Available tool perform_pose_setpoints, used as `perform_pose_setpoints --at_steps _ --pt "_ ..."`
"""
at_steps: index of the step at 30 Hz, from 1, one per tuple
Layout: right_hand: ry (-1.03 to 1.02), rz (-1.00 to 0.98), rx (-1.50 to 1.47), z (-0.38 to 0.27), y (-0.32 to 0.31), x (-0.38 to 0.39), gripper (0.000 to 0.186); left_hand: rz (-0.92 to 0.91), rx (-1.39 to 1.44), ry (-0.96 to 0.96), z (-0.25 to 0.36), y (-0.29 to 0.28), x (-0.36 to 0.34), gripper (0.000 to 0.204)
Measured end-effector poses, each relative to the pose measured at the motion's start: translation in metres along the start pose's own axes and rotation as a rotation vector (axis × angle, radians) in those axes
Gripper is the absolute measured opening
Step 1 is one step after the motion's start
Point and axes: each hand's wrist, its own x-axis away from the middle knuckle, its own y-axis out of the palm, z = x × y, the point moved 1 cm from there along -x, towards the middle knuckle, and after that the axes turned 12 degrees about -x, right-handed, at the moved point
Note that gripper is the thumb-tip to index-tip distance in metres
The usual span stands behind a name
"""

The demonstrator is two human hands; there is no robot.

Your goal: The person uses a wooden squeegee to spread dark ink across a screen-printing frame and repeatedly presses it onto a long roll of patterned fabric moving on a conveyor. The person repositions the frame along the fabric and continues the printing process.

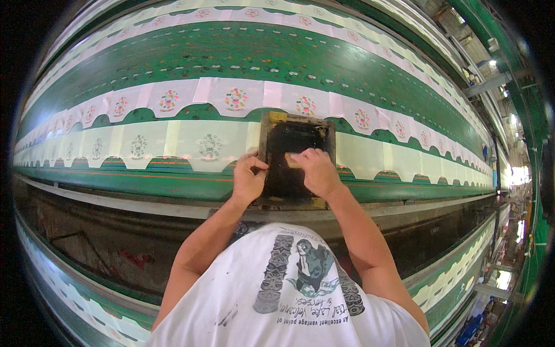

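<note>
Long green tables (121,178) run L to R thru a workshop, bent by the lens, w/ lamps along the far R side. Nearest: wearer's white T-shirt (245,301), dark prints on front. Just past it, a dark frame (263,141) lies flat by the table's near edge, straight ahead of the body, prob. for easy reach w/ both arms. L hand (249,178) is curled, thumb & fingers gripping the frame's L edge, seemingly to steady it. R hand (318,172) is closed on a tan tool (293,161) over the dark middle, fingers on top, likely for even pressure. Pale-yellow pcs (196,130) lie either side of the frame: L ones w/ dark outline motifs, R ones look blank. Beyond, pinkish pcs (222,92) w/ multicolour round motifs, evenly lined up, prob. for matching positions. Farther, bare green & more rows. Writing: shirt lettering, upside down in this view; any text on the motifs too small to read. No brand label seen.
</note>
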Motion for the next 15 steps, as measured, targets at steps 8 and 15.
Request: perform_pose_setpoints --at_steps 8,15 --pt "-0.047 0.015 0.002 -0.045 0.01 0.063 0.044 0.032 0.096 -0.057 0.003 0.009 0.006 0.023" --pt "0.073 -0.031 -0.182 -0.07 0.005 0.093 0.041 0.051 -0.055 0.062 0.005 0.012 0.024 0.043"
